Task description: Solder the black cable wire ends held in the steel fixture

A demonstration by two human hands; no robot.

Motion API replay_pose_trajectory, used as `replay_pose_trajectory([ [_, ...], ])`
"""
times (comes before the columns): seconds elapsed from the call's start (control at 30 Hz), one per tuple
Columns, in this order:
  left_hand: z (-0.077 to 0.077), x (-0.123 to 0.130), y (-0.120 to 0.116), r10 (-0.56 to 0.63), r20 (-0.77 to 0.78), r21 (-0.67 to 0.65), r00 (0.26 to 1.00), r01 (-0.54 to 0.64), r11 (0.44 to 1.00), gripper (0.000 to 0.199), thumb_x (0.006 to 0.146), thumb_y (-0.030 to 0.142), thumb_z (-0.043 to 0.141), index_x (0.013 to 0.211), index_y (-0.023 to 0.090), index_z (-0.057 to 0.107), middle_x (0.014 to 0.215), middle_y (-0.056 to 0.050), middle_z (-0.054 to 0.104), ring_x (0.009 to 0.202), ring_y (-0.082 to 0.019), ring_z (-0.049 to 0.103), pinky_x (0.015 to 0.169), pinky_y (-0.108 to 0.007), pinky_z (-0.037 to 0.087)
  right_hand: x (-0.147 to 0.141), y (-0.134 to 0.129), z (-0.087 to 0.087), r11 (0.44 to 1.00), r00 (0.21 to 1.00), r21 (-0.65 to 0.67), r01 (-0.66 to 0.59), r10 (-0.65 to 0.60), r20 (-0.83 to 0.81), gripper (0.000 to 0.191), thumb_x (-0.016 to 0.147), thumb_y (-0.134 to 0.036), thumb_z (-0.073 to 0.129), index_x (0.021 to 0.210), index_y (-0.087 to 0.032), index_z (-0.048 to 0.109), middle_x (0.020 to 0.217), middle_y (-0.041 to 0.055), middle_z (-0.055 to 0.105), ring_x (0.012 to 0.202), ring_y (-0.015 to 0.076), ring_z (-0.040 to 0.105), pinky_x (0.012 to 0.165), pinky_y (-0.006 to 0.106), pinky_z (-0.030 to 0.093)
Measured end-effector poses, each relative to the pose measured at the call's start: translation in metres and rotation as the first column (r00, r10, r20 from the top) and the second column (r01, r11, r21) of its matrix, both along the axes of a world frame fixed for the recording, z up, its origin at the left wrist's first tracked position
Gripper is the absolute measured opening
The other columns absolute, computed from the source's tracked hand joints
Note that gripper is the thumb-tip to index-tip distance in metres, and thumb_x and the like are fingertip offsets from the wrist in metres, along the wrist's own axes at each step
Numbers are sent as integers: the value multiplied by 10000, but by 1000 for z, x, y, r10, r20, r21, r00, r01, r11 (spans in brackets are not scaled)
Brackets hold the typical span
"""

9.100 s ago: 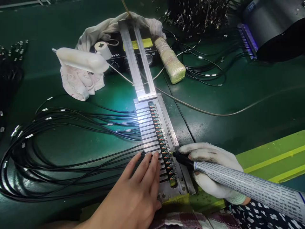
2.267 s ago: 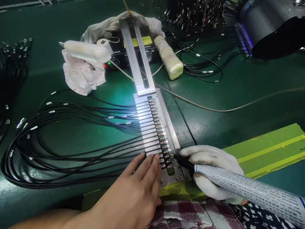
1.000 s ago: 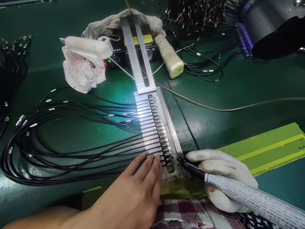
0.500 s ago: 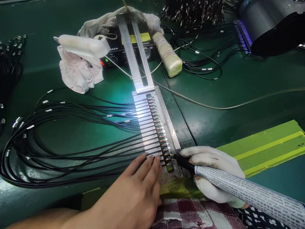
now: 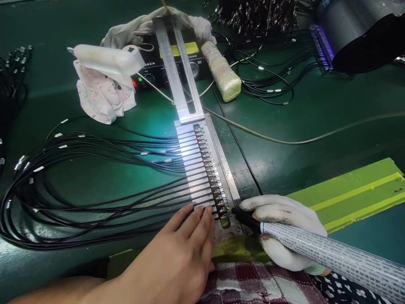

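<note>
A metal fixture lies on the green table, with a row of black cables across it and their stripped ends in its dark slot. My bare left hand rests at the fixture's near end, fingertips pressed together on the lowest cables; whether they pinch one is hidden. In my right hand, gloved in white with stained fingers, is a thick pen-shaped tool with a black front part and a printed grey-white barrel. Its tip is at the near cable ends.
Behind the fixture stand a black control box, a white cloth and a wrapped roll. A dark cylindrical object sits over another cable row at back right. A yellow-green strip lies right.
The tool tip and my right hand have shifted very slightly right relative to the fixture. My left hand keeps its place on the cables. The whole view has moved a little.
</note>
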State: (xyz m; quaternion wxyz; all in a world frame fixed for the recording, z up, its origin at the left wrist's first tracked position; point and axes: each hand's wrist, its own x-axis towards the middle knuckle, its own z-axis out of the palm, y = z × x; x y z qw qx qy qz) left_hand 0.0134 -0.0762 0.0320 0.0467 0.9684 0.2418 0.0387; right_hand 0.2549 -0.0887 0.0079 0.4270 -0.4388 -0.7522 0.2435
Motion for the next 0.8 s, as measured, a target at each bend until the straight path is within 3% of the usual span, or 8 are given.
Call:
replay_pose_trajectory([
  [0.8,-1,-1,0,3,-8,-8,1000,-3,1000,384,906,442,574,1105,135,691,1228,-118,678,1100,-271,629,1000,-405,408,0,1,-3,1000,1000,-27,-2,1,-27,178,728,-159,610,906,-171,618,941,117,745,843,219,736,701,310,616],
])
